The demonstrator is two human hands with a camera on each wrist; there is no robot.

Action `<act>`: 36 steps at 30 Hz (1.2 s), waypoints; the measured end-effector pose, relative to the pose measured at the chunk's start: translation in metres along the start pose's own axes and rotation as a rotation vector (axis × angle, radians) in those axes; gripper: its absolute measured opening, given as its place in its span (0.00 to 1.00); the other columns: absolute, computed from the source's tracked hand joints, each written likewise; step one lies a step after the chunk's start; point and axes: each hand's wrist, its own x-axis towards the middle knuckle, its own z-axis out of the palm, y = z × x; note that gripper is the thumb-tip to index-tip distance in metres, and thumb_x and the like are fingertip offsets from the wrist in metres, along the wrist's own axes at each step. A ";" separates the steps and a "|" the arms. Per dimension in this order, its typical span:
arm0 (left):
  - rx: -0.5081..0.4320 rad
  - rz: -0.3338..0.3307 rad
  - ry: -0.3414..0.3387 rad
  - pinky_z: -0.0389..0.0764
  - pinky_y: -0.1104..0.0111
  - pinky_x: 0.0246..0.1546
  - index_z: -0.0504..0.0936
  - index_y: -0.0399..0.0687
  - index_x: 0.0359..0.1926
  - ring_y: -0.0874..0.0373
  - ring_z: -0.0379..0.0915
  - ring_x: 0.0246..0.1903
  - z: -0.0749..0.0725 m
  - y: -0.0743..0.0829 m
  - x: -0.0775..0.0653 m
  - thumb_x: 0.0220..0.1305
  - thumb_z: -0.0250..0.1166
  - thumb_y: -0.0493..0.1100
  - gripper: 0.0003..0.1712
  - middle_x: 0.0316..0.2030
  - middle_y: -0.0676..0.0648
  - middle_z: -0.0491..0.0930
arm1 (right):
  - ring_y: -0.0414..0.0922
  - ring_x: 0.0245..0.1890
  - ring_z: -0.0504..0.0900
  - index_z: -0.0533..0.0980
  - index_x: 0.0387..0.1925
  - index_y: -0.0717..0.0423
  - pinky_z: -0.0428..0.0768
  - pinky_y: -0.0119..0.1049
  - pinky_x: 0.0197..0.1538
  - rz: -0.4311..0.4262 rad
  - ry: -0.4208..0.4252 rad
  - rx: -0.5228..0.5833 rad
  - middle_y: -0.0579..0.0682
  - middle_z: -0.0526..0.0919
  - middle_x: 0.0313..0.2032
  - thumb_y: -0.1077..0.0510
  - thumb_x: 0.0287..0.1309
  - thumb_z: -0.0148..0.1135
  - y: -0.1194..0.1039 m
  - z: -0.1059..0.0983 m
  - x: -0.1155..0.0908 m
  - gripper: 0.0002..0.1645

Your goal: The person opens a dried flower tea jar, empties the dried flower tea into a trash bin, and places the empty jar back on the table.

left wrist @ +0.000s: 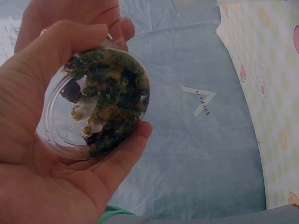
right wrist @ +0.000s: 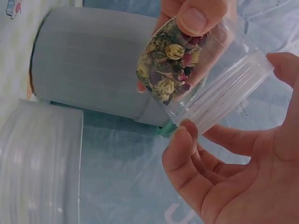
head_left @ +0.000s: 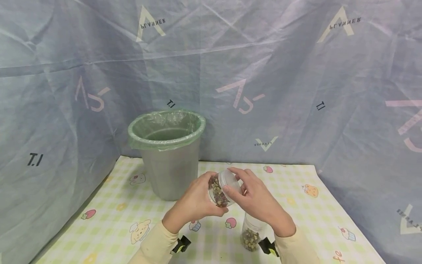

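A clear plastic jar (head_left: 217, 193) of dried flowers is held up over the table, tilted. My left hand (head_left: 197, 194) grips its body, thumb and fingers curled round the sides. At the jar's other end, my right hand (head_left: 253, 194) holds the clear ribbed lid (right wrist: 229, 93) between thumb and fingers. The lid sits on the jar; how tightly cannot be told. Yellow buds and dark red petals (right wrist: 170, 65) lie toward the bottom of the jar. Below my right hand, a second clear jar (head_left: 252, 236) with similar dried flowers stands on the table, partly hidden by the wrist.
A grey bin (head_left: 173, 168) with a green liner (head_left: 135, 141) stands at the back left. The table wears a green-checked cloth (head_left: 224, 242) with cartoon prints. Grey-blue fabric (head_left: 290, 91) hangs behind and at both sides.
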 end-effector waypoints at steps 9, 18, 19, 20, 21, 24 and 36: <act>-0.010 -0.001 -0.015 0.80 0.64 0.45 0.71 0.48 0.66 0.60 0.76 0.45 -0.002 -0.001 0.001 0.42 0.85 0.52 0.50 0.50 0.56 0.78 | 0.40 0.32 0.74 0.65 0.77 0.42 0.77 0.32 0.33 -0.072 -0.036 -0.022 0.48 0.75 0.53 0.38 0.71 0.61 0.001 -0.004 -0.001 0.39; 0.009 -0.012 -0.020 0.79 0.61 0.49 0.71 0.48 0.67 0.59 0.75 0.48 -0.003 -0.001 0.000 0.42 0.85 0.54 0.51 0.52 0.56 0.79 | 0.40 0.33 0.73 0.62 0.78 0.34 0.77 0.31 0.32 -0.097 -0.045 -0.031 0.46 0.74 0.55 0.38 0.71 0.61 0.001 -0.007 -0.003 0.38; 0.009 -0.013 -0.021 0.79 0.61 0.49 0.71 0.48 0.67 0.59 0.75 0.48 -0.003 0.000 0.000 0.42 0.85 0.54 0.52 0.52 0.56 0.79 | 0.40 0.34 0.73 0.62 0.78 0.33 0.78 0.31 0.33 -0.100 -0.044 -0.031 0.46 0.74 0.55 0.38 0.71 0.61 0.000 -0.007 -0.003 0.38; 0.008 -0.014 -0.022 0.79 0.61 0.49 0.71 0.48 0.67 0.59 0.75 0.48 -0.003 0.000 0.000 0.42 0.85 0.55 0.52 0.52 0.56 0.79 | 0.40 0.35 0.73 0.61 0.78 0.32 0.78 0.31 0.33 -0.107 -0.042 -0.033 0.45 0.74 0.55 0.38 0.71 0.61 0.001 -0.007 -0.003 0.38; 0.007 -0.014 -0.022 0.79 0.61 0.49 0.71 0.48 0.67 0.59 0.75 0.48 -0.003 0.000 0.000 0.42 0.85 0.54 0.52 0.52 0.56 0.79 | 0.40 0.36 0.73 0.61 0.78 0.32 0.78 0.31 0.34 -0.115 -0.040 -0.035 0.45 0.74 0.55 0.38 0.71 0.62 0.001 -0.007 -0.003 0.38; 0.012 -0.010 -0.024 0.79 0.61 0.49 0.71 0.48 0.67 0.60 0.75 0.48 -0.003 0.000 0.000 0.42 0.84 0.55 0.52 0.52 0.56 0.79 | 0.40 0.39 0.72 0.61 0.78 0.31 0.79 0.32 0.37 -0.140 -0.031 -0.042 0.43 0.74 0.54 0.40 0.70 0.63 0.001 -0.008 -0.004 0.39; 0.005 0.007 -0.031 0.79 0.61 0.49 0.70 0.47 0.67 0.60 0.76 0.48 -0.004 -0.001 0.000 0.43 0.84 0.54 0.52 0.51 0.56 0.79 | 0.40 0.52 0.77 0.59 0.78 0.28 0.81 0.40 0.51 -0.239 -0.047 -0.030 0.37 0.71 0.67 0.48 0.68 0.66 0.000 -0.013 -0.005 0.42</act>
